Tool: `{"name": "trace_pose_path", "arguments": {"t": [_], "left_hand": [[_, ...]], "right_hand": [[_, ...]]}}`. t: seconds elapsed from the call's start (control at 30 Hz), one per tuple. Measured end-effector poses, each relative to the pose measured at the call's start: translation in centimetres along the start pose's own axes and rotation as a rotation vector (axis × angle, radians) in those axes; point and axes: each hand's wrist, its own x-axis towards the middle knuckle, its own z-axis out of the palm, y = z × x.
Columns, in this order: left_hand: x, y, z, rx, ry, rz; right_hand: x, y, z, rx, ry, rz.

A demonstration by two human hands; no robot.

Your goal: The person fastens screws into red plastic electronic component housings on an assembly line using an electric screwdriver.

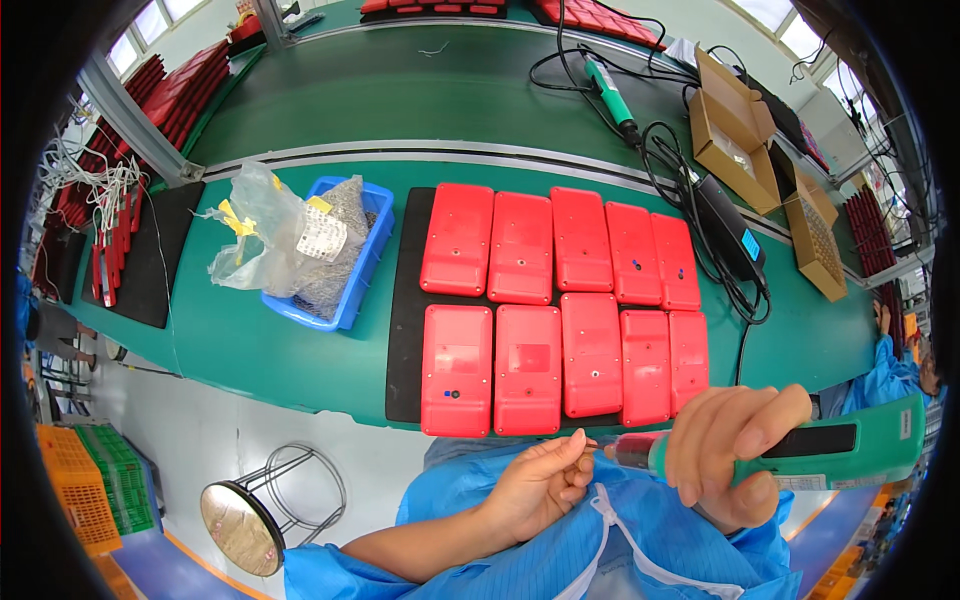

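My right hand (735, 450) is wrapped around a green electric screwdriver (850, 445), which lies level in front of my body with its bit pointing left. At the bit's tip, the thumb and fingers of my left hand (545, 475) are pinched together; whatever they hold is too small to make out. Just beyond both hands, red plastic housings (527, 370) lie in two rows on a black mat (404, 350). Small screw holes show on their upturned faces. To the left, a blue bin (370, 270) holds many small metal screws (335, 275), with a clear plastic bag (262, 225) over them.
A second green screwdriver (610, 95) lies on the far dark-green belt (420, 90). Black cables and a power adapter (730, 230) sit right of the housings, near open cardboard boxes (735, 140). A round stool (242, 528) stands lower left. Another person's blue sleeve (885, 375) shows at right.
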Motion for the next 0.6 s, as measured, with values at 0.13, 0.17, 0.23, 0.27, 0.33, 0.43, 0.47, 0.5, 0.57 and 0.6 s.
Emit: {"name": "trace_pose_path", "arguments": {"t": [0.13,0.17,0.23,0.27,0.33,0.43,0.47,0.5,0.57,0.6], "left_hand": [[-0.01,-0.15,0.32,-0.078,0.022,-0.032],[-0.01,-0.20,0.22,-0.077,0.025,-0.026],[0.05,-0.36,0.01,-0.128,-0.007,-0.010],[0.03,-0.38,0.03,-0.128,-0.005,-0.008],[-0.01,-0.46,0.14,-0.159,0.005,-0.002],[-0.01,-0.51,0.58,-0.165,0.050,-0.003],[0.00,-0.53,0.46,-0.168,0.049,-0.003],[0.02,-0.52,0.28,-0.186,0.026,-0.006],[0.11,-0.49,0.05,-0.204,0.001,-0.013],[0.18,-0.54,-0.09,-0.191,-0.010,-0.010]], "right_hand": [[-0.89,0.09,-1.13,0.131,-0.100,-0.070],[-0.90,0.20,-1.14,0.136,-0.122,-0.088],[-1.02,0.23,-1.15,0.157,-0.138,-0.105],[-1.01,0.22,-1.07,0.159,-0.137,-0.106],[-0.94,0.24,-0.64,0.018,-0.121,-0.151],[-0.72,0.21,-0.71,0.025,-0.172,-0.178],[-0.70,0.23,-0.79,0.021,-0.214,-0.172],[-0.79,0.30,-0.76,0.020,-0.215,-0.169],[-0.92,0.39,-0.61,0.056,-0.153,-0.146],[-0.96,0.28,-0.60,0.052,-0.153,-0.145]]}}
